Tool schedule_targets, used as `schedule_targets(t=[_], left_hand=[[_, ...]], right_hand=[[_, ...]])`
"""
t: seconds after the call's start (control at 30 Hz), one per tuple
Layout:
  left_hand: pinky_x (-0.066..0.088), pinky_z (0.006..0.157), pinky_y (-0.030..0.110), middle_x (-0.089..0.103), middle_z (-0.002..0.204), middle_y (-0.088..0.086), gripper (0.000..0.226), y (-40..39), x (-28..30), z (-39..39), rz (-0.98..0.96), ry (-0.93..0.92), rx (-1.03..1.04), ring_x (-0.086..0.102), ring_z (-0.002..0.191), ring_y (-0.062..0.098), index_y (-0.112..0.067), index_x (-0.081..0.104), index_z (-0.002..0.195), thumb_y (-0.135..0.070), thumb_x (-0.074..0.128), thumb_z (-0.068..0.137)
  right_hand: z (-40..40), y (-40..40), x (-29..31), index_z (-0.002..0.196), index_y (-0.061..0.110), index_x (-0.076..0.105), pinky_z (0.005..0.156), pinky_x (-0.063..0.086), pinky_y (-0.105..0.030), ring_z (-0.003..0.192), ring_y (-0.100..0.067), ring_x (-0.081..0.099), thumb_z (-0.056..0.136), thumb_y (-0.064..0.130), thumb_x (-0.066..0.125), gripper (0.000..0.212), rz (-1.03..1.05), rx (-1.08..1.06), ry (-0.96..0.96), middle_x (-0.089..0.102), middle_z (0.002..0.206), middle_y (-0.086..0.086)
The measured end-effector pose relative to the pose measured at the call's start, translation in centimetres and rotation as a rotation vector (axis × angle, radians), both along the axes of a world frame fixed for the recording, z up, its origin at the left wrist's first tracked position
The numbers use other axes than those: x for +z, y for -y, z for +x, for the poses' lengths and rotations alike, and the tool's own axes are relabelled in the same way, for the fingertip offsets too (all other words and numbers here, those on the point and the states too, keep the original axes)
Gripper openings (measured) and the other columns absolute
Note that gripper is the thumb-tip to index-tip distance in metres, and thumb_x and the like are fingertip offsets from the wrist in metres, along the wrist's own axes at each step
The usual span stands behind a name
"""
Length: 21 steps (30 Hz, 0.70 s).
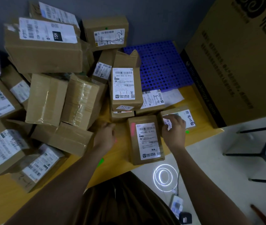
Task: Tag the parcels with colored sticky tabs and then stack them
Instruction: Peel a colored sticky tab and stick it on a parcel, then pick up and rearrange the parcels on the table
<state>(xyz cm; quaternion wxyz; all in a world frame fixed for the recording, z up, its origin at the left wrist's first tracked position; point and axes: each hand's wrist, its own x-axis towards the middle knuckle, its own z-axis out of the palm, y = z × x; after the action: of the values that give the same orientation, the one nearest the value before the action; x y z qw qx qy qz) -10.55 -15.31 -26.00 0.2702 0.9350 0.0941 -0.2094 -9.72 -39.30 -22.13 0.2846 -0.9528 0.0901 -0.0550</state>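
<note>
A small cardboard parcel (145,140) with a white label and a pink tab at its top left lies on the yellow table (122,158) in front of me. My right hand (173,130) rests on the parcel marked 6-2 (188,117) at the right, fingers curled at its label. My left hand (105,135) hovers loosely curled left of the front parcel; something pink shows at its edge. A green tab (100,162) lies on the table by my left forearm, another green tab (187,132) beside my right hand. A parcel marked 3-1 (125,88) tops a short stack behind.
Many cardboard parcels are heaped across the left half of the table (48,98). A blue perforated plastic board (160,65) lies at the back. A big cardboard box (236,59) stands at the right. A black-framed chair (262,151) is beside the table's right edge.
</note>
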Motion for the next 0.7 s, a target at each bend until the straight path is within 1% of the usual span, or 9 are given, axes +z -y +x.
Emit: schedule_targets(t=[0.07,0.17,0.23,0.3,0.37,0.43,0.53,0.63,0.7], left_hand=[[0.05,0.079,0.036,0.054,0.123,0.006,0.026,0.8,1.2,0.4,-0.068,0.117,0.031,0.06,0.099,0.028,-0.018,0.061,0.117,-0.015,0.048,0.095],[0.051,0.071,0.033,0.059,0.105,-0.003,0.021,2.5,2.4,0.6,-0.183,0.094,0.043,0.061,0.088,0.018,-0.02,0.057,0.11,-0.034,0.046,0.097],[0.053,0.08,0.037,0.059,0.106,-0.009,0.045,3.5,2.5,0.8,-0.291,-0.042,0.011,0.06,0.094,0.011,-0.022,0.056,0.106,-0.062,0.051,0.086],[0.053,0.089,0.041,0.061,0.116,-0.01,0.063,4.4,2.0,0.8,-0.416,-0.161,-0.029,0.061,0.104,0.01,-0.026,0.06,0.114,-0.072,0.06,0.071],[0.051,0.094,0.041,0.055,0.128,-0.009,0.064,5.4,2.3,0.7,-0.486,-0.287,-0.036,0.057,0.115,0.014,-0.027,0.055,0.125,-0.058,0.071,0.072],[0.056,0.08,0.038,0.05,0.133,-0.007,0.065,6.3,2.5,0.8,-0.479,-0.366,-0.045,0.055,0.12,0.02,-0.025,0.048,0.132,-0.048,0.073,0.076],[0.055,0.054,0.031,0.047,0.137,0.0,0.061,7.2,2.5,1.0,-0.342,-0.372,-0.063,0.055,0.118,0.028,-0.024,0.039,0.138,-0.034,0.068,0.086],[0.059,0.064,0.035,0.05,0.137,0.004,0.055,8.2,2.8,1.0,-0.285,-0.365,-0.107,0.057,0.115,0.027,-0.023,0.04,0.139,-0.031,0.063,0.09],[0.057,0.059,0.031,0.052,0.133,0.003,0.053,9.3,3.2,1.1,-0.285,-0.375,-0.089,0.059,0.111,0.028,-0.019,0.039,0.137,-0.032,0.062,0.091]], right_hand=[[1.3,1.9,0.1,0.132,0.019,0.052,0.104,0.029,-0.045,0.134,-0.041,0.031,0.072,0.011,0.068,0.063,-0.104,0.112,-0.17,0.039,0.146,-0.013],[3.4,4.0,0.0,0.152,0.033,-0.001,0.115,0.002,-0.055,0.146,-0.033,-0.01,0.068,0.038,0.078,0.115,-0.448,0.377,-0.654,-0.008,0.161,-0.004],[4.4,4.6,-0.1,0.152,0.029,-0.009,0.115,0.006,-0.057,0.147,-0.035,-0.005,0.06,0.044,0.085,0.133,-0.692,0.47,-0.698,-0.006,0.161,-0.009],[4.7,4.6,0.0,0.153,0.024,0.015,0.111,0.026,-0.057,0.143,-0.036,0.022,0.046,0.039,0.092,0.133,-0.862,0.491,-0.667,0.023,0.156,-0.014],[4.9,5.4,-1.1,0.138,0.019,0.051,0.097,0.048,-0.054,0.125,-0.037,0.052,0.026,0.027,0.092,0.119,-0.914,0.539,-0.5,0.055,0.134,-0.016],[5.1,6.3,-2.3,0.125,0.014,0.064,0.091,0.05,-0.054,0.115,-0.038,0.06,0.02,0.021,0.089,0.108,-0.897,0.6,-0.385,0.063,0.123,-0.018],[4.9,6.1,-1.2,0.13,0.014,0.058,0.1,0.042,-0.052,0.123,-0.035,0.054,0.025,0.029,0.092,0.111,-0.921,0.577,-0.413,0.059,0.13,-0.014],[4.9,6.4,0.6,0.15,0.017,0.021,0.116,0.012,-0.054,0.145,-0.032,0.016,0.068,0.027,0.08,0.101,-0.86,0.504,-0.378,0.024,0.155,-0.012],[5.1,7.0,1.9,0.151,0.019,0.014,0.116,0.003,-0.055,0.147,-0.033,0.004,0.076,0.02,0.073,0.096,-0.857,0.45,-0.307,0.014,0.158,-0.011]])
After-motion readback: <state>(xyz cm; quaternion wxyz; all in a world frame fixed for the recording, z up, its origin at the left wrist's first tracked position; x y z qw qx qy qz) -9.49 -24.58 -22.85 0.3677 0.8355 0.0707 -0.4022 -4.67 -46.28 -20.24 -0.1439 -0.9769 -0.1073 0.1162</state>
